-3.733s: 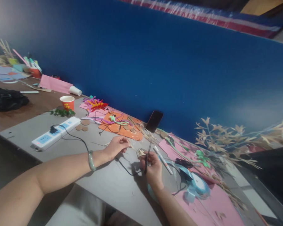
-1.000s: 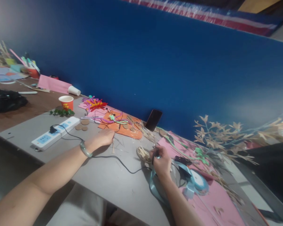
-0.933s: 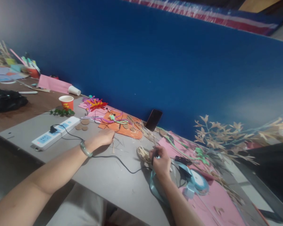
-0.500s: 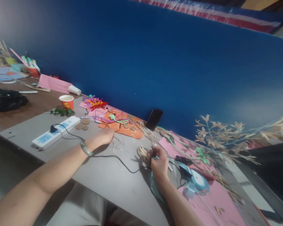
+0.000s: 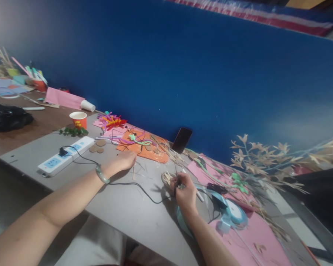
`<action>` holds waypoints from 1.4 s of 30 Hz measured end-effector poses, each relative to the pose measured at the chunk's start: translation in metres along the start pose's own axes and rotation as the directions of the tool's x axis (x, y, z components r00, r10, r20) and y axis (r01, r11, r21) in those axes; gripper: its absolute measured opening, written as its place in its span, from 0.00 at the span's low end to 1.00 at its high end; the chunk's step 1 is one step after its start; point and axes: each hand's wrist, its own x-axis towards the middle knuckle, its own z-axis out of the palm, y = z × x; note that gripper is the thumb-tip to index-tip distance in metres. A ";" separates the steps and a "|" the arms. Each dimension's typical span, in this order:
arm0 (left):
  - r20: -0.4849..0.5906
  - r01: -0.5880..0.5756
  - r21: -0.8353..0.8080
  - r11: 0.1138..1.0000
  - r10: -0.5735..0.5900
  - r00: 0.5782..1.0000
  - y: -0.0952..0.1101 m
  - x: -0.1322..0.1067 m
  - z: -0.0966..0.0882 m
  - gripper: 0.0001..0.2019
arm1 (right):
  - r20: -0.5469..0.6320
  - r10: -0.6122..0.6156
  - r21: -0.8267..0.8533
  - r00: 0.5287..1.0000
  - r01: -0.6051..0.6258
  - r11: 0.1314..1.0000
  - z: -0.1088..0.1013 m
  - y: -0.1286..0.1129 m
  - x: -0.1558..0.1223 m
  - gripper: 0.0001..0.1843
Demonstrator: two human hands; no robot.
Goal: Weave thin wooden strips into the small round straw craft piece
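Observation:
My left hand point(image 5: 127, 160) rests low over the grey tabletop, fingers curled, by the near edge of an orange sheet point(image 5: 158, 157). What it holds, if anything, is hidden. My right hand point(image 5: 185, 192) is closed around a thin dark tool with a black, loop-like handle point(image 5: 178, 183); its exact kind is unclear. Just left of that hand lies a coil of pale cord point(image 5: 166, 178). Thin dry scraps point(image 5: 133, 173) lie between the hands. A black cable point(image 5: 137, 186) runs from the power strip point(image 5: 66, 155) towards my right hand.
A smartphone point(image 5: 182, 140) leans against the blue partition point(image 5: 155, 74). Right of my right hand lie a blue ribbon roll point(image 5: 235, 212), pink paper point(image 5: 246, 244) and dried stems point(image 5: 255, 155). Leftward stand a paper cup point(image 5: 79, 120), pipe cleaners point(image 5: 112, 121) and wooden discs point(image 5: 100, 142).
My right hand has shifted slightly left with the dark tool, towards the pale coil. My left hand has edged a little to the right, still curled.

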 end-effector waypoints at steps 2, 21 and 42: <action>0.020 -0.011 0.040 0.999 0.010 1.000 -0.001 0.001 0.002 0.07 | 0.007 0.000 0.001 1.000 0.000 1.000 0.000 -0.001 0.000 0.14; 0.088 0.045 -0.962 0.270 0.151 0.985 0.068 -0.023 0.043 0.12 | 0.317 0.188 0.499 0.930 -0.332 0.801 0.007 -0.034 -0.013 0.24; 0.157 0.120 -0.967 0.227 0.155 0.975 0.073 -0.033 0.040 0.13 | 0.533 0.162 0.612 0.830 -0.511 0.604 0.011 -0.035 -0.018 0.24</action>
